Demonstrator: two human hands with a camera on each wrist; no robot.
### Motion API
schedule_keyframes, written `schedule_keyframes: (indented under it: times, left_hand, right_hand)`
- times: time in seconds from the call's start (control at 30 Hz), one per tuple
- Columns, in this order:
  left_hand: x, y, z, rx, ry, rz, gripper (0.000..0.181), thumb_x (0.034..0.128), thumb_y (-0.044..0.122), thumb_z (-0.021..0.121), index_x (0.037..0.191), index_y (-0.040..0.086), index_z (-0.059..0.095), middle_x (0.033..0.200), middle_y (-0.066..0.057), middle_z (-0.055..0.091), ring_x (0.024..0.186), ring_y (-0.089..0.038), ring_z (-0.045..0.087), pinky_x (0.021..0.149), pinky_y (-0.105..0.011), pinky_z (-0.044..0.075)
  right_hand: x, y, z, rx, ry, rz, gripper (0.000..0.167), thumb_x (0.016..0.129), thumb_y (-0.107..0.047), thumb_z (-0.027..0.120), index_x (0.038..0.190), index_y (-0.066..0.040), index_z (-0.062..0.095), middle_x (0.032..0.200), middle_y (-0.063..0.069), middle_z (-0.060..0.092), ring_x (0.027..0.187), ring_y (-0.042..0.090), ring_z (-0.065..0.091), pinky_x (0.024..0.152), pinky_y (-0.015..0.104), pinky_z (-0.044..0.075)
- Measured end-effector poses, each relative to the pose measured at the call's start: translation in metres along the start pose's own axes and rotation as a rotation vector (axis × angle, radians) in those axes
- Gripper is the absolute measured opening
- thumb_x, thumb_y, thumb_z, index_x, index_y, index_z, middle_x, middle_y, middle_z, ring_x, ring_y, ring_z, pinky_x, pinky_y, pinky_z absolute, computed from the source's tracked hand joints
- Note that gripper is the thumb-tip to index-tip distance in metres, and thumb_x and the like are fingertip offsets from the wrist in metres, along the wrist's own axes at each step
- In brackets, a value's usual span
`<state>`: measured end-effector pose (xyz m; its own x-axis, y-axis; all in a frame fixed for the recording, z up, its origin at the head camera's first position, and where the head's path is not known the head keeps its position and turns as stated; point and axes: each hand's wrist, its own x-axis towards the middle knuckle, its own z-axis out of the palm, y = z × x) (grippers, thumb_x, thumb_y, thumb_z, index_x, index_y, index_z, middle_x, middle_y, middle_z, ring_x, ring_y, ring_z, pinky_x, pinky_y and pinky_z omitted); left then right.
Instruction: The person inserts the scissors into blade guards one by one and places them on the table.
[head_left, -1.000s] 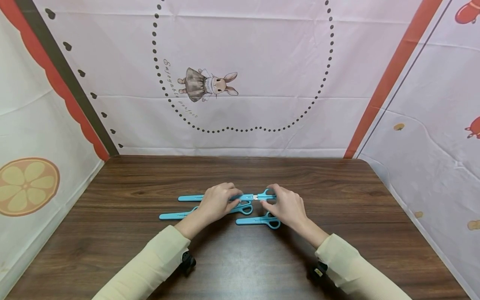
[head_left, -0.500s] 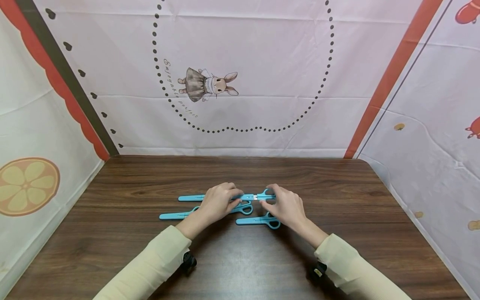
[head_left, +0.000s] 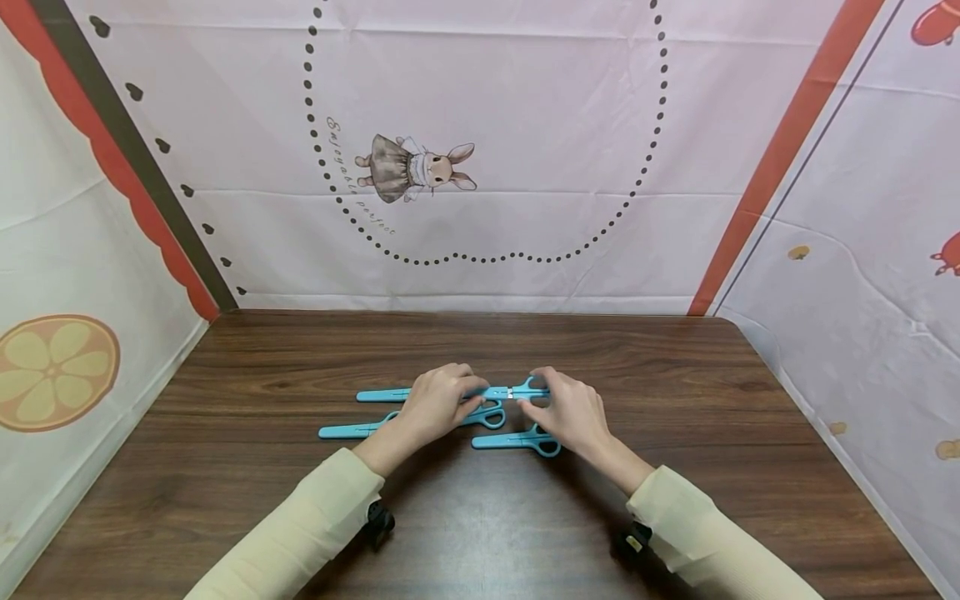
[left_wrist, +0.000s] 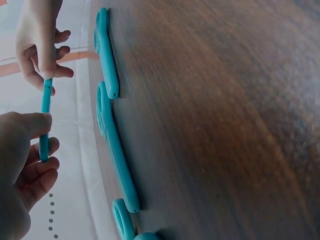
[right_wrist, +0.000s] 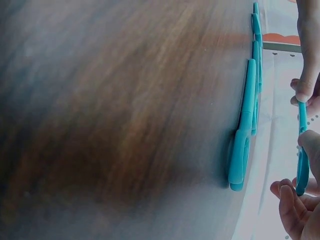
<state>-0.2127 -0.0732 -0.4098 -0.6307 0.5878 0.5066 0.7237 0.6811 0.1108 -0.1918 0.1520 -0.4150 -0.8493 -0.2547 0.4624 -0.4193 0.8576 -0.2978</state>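
Note:
Both hands hold one pair of light-blue scissors (head_left: 531,391) above the table. The left hand (head_left: 435,402) pinches its blue blade cover (head_left: 493,394) between thumb and fingers. By the handle loops, the right hand (head_left: 574,413) grips the same scissors, which also show in the right wrist view, the scissors (right_wrist: 302,167) held edge-on. A thin sliver of metal blade shows between cover and handles. Below lie covered blue scissors: a short pair (head_left: 513,442) near the right hand, another pair (head_left: 487,417) partly behind the left hand, and a third (head_left: 351,432) beside the left wrist.
A long blue cover (head_left: 381,396) lies farther back, its other end hidden by the left hand. The brown wooden table (head_left: 480,517) runs back to a printed cloth wall (head_left: 525,150), with more cloth at both sides.
The strip of bare blade between cover and handles has narrowed as the right hand has shifted very slightly left. The scissors on the table have not moved.

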Motion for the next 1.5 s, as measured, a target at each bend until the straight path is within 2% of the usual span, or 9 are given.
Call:
schedule_keyframes:
  times: [0.37, 0.43, 0.63, 0.87, 1.07, 1.27, 1.5]
  left_hand:
    - [0.001, 0.001, 0.003, -0.018, -0.001, -0.022, 0.016, 0.0833, 0.024, 0.069, 0.098, 0.018, 0.072, 0.084, 0.005, 0.063, 0.062, -0.006, 0.054, 0.051, -0.019, 0.042]
    - [0.001, 0.001, 0.003, -0.023, -0.007, -0.028, 0.016, 0.0833, 0.024, 0.069, 0.097, 0.018, 0.072, 0.084, 0.004, 0.063, 0.062, -0.006, 0.054, 0.051, -0.019, 0.042]
    - [-0.002, -0.003, 0.003, -0.059, -0.050, -0.058, 0.015, 0.0826, 0.026, 0.069, 0.095, 0.019, 0.072, 0.083, 0.005, 0.063, 0.058, -0.005, 0.052, 0.048, -0.018, 0.039]
    - [-0.002, -0.004, 0.001, -0.096, -0.077, -0.075, 0.014, 0.0822, 0.027, 0.069, 0.093, 0.019, 0.072, 0.083, 0.008, 0.064, 0.058, -0.002, 0.052, 0.049, -0.017, 0.040]
    - [-0.002, -0.003, -0.001, -0.113, -0.111, -0.092, 0.015, 0.0812, 0.027, 0.070, 0.093, 0.019, 0.071, 0.084, 0.008, 0.064, 0.059, -0.002, 0.053, 0.051, -0.018, 0.041]
    - [-0.003, -0.005, -0.001, -0.107, -0.125, -0.092, 0.016, 0.0811, 0.029, 0.071, 0.094, 0.020, 0.071, 0.085, 0.008, 0.064, 0.062, -0.004, 0.056, 0.053, -0.019, 0.043]
    - [-0.002, -0.007, -0.001, -0.128, -0.113, -0.082, 0.017, 0.0810, 0.027, 0.071, 0.096, 0.019, 0.070, 0.085, 0.008, 0.064, 0.063, -0.003, 0.055, 0.053, -0.018, 0.043]
  right_hand:
    - [0.003, -0.003, 0.003, 0.002, 0.027, -0.014, 0.044, 0.075, -0.035, 0.075, 0.108, -0.010, 0.063, 0.082, -0.001, 0.069, 0.039, 0.000, 0.039, 0.033, 0.018, 0.026]
    - [0.003, -0.003, 0.003, 0.002, 0.024, -0.009, 0.044, 0.075, -0.036, 0.075, 0.109, -0.010, 0.063, 0.080, 0.000, 0.069, 0.038, 0.000, 0.038, 0.033, 0.018, 0.025]
    - [0.001, -0.006, 0.004, -0.002, -0.024, 0.005, 0.043, 0.076, -0.039, 0.073, 0.108, -0.012, 0.062, 0.071, -0.002, 0.065, 0.036, 0.001, 0.031, 0.032, 0.019, 0.023]
    - [0.000, -0.009, -0.002, -0.049, -0.063, -0.004, 0.043, 0.076, -0.042, 0.072, 0.107, -0.014, 0.062, 0.063, -0.006, 0.057, 0.038, 0.003, 0.033, 0.032, 0.019, 0.023]
    - [-0.001, -0.007, -0.009, -0.076, -0.108, -0.050, 0.046, 0.076, -0.043, 0.071, 0.111, -0.015, 0.060, 0.066, -0.005, 0.054, 0.047, 0.004, 0.039, 0.036, 0.019, 0.028]
    - [-0.003, -0.002, -0.014, -0.075, -0.169, -0.108, 0.055, 0.075, -0.042, 0.073, 0.120, -0.015, 0.057, 0.077, -0.005, 0.060, 0.062, 0.009, 0.047, 0.042, 0.020, 0.032]
    - [0.000, 0.005, -0.018, -0.050, -0.191, -0.102, 0.054, 0.076, -0.043, 0.072, 0.121, -0.017, 0.058, 0.074, -0.006, 0.059, 0.059, 0.006, 0.044, 0.043, 0.020, 0.034]
